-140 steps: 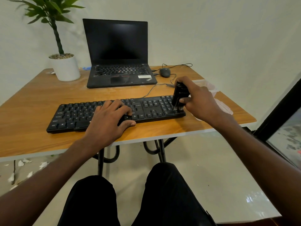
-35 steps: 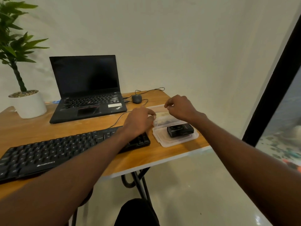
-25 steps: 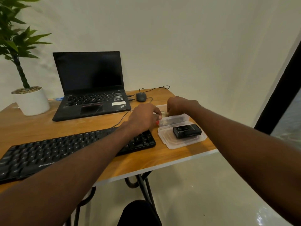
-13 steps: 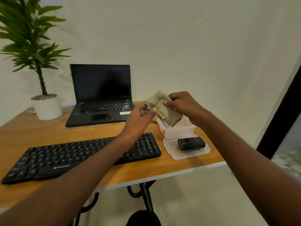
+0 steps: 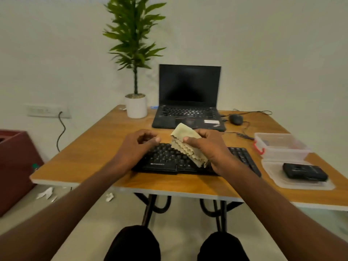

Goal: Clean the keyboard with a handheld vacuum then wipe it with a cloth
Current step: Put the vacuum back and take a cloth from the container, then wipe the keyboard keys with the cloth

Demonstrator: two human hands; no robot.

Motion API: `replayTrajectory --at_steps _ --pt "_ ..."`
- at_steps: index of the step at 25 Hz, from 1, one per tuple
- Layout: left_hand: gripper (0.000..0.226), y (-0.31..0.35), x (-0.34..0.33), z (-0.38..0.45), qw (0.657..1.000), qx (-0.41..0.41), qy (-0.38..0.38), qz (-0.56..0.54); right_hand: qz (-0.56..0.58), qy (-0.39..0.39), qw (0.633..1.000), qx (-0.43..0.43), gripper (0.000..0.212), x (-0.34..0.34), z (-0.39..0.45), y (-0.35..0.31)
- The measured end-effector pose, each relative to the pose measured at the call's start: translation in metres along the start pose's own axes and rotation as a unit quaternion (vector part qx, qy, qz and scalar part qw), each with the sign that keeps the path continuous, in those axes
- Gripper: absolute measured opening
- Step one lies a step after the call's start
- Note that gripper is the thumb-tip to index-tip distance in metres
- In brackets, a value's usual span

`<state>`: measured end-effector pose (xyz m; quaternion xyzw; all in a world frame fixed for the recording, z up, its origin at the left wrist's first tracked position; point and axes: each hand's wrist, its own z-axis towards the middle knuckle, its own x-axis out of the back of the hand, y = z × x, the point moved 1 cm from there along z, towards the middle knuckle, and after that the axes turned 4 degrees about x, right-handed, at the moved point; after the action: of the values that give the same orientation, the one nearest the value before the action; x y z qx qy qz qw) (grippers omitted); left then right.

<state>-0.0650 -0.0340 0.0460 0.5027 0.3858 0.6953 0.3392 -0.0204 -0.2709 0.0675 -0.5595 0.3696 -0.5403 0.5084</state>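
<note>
The keyboard (image 5: pixel 195 161) lies flat on the table (image 5: pixel 105 147), near the front edge, and I take it as the landmark. Both hands are above it and hide a large part of its keys; only the middle strip, the front rim and the right end are visible. The right hand (image 5: pixel 209 147) is over the centre-right of the keyboard and holds the cloth (image 5: pixel 186 144), with the thumb pressed on its front side and the fingers curled behind it, so the fingers are mostly hidden. The cloth is pale, folded, with a wavy edge, and it hangs tilted; I cannot tell if its lower corner touches the keys. The left hand (image 5: pixel 137 146) is over the left part of the keyboard, just beside the cloth but apart from it; its fingers are curled loosely toward the thumb and it holds nothing that I can see. To the right of the keyboard, the vacuum (image 5: pixel 305 172) lies on a clear lid (image 5: pixel 282 180), and a clear box (image 5: pixel 280 146) stands behind that lid. Behind the keyboard is an open laptop (image 5: pixel 189 102) with a dark screen; a mouse (image 5: pixel 235 119) is behind the keyboard to the right and a potted plant (image 5: pixel 135 76) behind it to the left.
</note>
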Motion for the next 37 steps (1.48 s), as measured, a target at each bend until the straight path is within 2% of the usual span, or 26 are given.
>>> replayTrajectory --at_steps 4,7,9,11,13,16,17,18,20,21,22,24,25,26,28,29,32,35,37 --pt "0.103 -0.069 0.071 0.0 0.998 0.029 -0.001 0.06 -0.171 0.035 0.975 0.139 0.044 -0.054 0.022 0.001" --pt "0.148 -0.088 0.083 0.005 0.994 0.045 -0.092 0.031 -0.236 0.039 0.943 0.232 0.044 -0.091 0.046 0.0" --pt "0.164 -0.092 0.081 0.01 0.985 0.062 -0.16 0.034 -0.284 0.028 0.918 0.275 0.041 -0.118 0.059 -0.003" --pt "0.164 -0.1 0.08 0.014 0.981 0.071 -0.17 0.059 -0.324 -0.028 0.895 0.306 0.037 -0.146 0.066 -0.006" --pt "0.161 -0.105 0.079 0.017 0.981 0.07 -0.161 0.088 -0.356 -0.132 0.871 0.313 0.033 -0.163 0.066 -0.015" --pt "0.157 -0.108 0.078 0.021 0.981 0.065 -0.145 0.113 -0.307 -0.302 0.876 0.219 0.027 -0.155 0.075 -0.034" --pt "0.156 -0.108 0.077 0.021 0.981 0.06 -0.141 0.119 -0.291 -0.323 0.878 0.199 0.026 -0.152 0.077 -0.038" --pt "0.155 -0.108 0.077 0.021 0.981 0.056 -0.141 0.124 -0.304 -0.298 0.88 0.211 0.026 -0.154 0.078 -0.038" --pt "0.153 -0.107 0.077 0.02 0.979 0.053 -0.145 0.134 -0.398 -0.169 0.851 0.297 0.028 -0.166 0.071 -0.031" --pt "0.152 -0.107 0.077 0.02 0.978 0.057 -0.147 0.138 -0.404 -0.153 0.844 0.32 0.028 -0.174 0.062 -0.028" --pt "0.152 -0.107 0.078 0.019 0.977 0.062 -0.146 0.14 -0.376 -0.184 0.849 0.321 0.028 -0.177 0.054 -0.025" --pt "0.15 -0.104 0.079 0.017 0.978 0.063 -0.142 0.136 -0.32 -0.288 0.863 0.265 0.028 -0.169 0.052 -0.03" --pt "0.148 -0.102 0.079 0.017 0.979 0.057 -0.142 0.135 -0.333 -0.301 0.861 0.24 0.029 -0.163 0.059 -0.034" --pt "0.145 -0.1 0.079 0.018 0.979 0.051 -0.144 0.137 -0.381 -0.273 0.851 0.239 0.029 -0.159 0.068 -0.036" --pt "0.141 -0.096 0.078 0.017 0.978 0.047 -0.148 0.137 -0.478 -0.163 0.825 0.253 0.03 -0.162 0.076 -0.032" --pt "0.141 -0.095 0.078 0.017 0.978 0.05 -0.149 0.138 -0.473 -0.138 0.83 0.26 0.03 -0.168 0.071 -0.029" --pt "0.146 -0.092 0.08 0.016 0.973 0.072 -0.157 0.154 -0.404 -0.173 0.847 0.299 0.03 -0.177 0.056 -0.017" --pt "0.155 -0.088 0.079 0.016 0.966 0.083 -0.173 0.176 -0.371 -0.081 0.888 0.258 0.026 -0.172 0.073 -0.015" --pt "0.155 -0.089 0.078 0.017 0.967 0.093 -0.165 0.169 -0.381 -0.085 0.883 0.259 0.023 -0.183 0.075 -0.017"
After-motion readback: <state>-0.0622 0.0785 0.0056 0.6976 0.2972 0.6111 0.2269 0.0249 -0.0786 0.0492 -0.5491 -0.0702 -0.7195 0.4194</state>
